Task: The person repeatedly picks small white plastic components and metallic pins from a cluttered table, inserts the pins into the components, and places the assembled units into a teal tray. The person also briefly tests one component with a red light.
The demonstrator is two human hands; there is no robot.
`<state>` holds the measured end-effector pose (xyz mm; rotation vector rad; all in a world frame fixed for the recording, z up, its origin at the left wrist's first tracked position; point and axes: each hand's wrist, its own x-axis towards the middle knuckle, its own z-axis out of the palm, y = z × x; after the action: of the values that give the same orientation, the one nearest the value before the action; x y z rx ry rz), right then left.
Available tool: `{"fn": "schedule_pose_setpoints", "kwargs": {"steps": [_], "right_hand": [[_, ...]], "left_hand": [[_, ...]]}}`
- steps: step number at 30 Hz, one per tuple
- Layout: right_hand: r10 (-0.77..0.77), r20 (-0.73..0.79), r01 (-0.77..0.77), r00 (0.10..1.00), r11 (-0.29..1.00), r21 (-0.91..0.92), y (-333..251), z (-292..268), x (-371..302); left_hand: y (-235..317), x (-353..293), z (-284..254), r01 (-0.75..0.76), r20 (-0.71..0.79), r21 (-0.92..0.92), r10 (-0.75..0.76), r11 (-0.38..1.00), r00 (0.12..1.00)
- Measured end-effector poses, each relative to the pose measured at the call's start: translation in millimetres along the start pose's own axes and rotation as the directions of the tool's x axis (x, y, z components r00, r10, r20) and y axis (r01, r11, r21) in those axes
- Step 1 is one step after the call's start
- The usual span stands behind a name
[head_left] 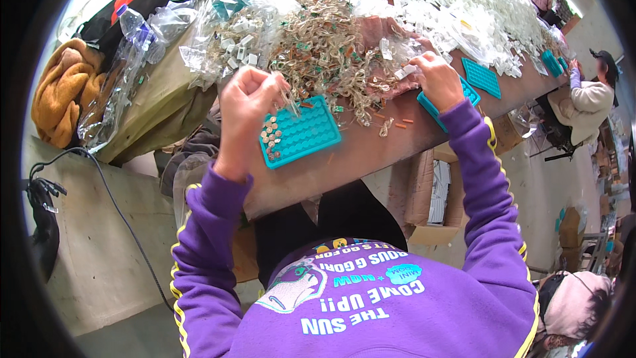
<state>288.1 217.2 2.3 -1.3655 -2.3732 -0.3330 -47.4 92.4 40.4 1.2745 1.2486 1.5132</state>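
Note:
My left hand [248,103] is raised over the left edge of a teal compartment tray [305,136]. Its fingers pinch a small translucent piece [285,93], blurred so its kind is unclear. Several small round coiled pieces [271,139] sit in the tray's left side. At the right, my right hand [440,83] has its fingers closed on a small white plastic piece [405,71]. Below that wrist, a second teal tray [432,111] is partly covered. Between the hands spreads a heap of clear coiled strands with green and brown bits [318,46].
White plastic parts [430,0] are piled at the far right. A pink cloth [381,33] lies behind the heap. Another teal tray [481,78] rests farther right. A plastic bottle [136,26] and a brown cloth [66,93] are at left. A cardboard box [434,189] stands below; a co-worker [589,103] sits right.

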Motion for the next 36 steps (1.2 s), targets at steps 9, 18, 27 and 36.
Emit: {"fn": "schedule_pose_setpoints", "kwargs": {"steps": [9,18,27,36], "right_hand": [[-0.138,0.178,0.148,0.974,0.988,-0.044,24.1,19.8,21.1],[-0.169,0.239,0.185,0.956,0.982,-0.047,31.8,2.3,18.3],[-0.213,0.049,0.204,0.976,0.969,0.142,26.9,-15.0,16.4],[-0.316,-0.266,0.411,0.911,0.632,0.657,-176.5,-51.7,-77.0]], "left_hand": [[-41.6,-91.9,18.1,0.253,0.008,-0.208,-0.257,0.945,0.966],[-63.0,-121.6,17.6,0.116,-0.196,0.214,-0.073,0.970,0.978],[-54.8,-138.4,5.7,0.020,-0.280,0.183,0.033,0.983,0.959],[-29.1,-164.1,38.7,0.277,0.115,-0.604,-0.262,0.747,0.958]]}}
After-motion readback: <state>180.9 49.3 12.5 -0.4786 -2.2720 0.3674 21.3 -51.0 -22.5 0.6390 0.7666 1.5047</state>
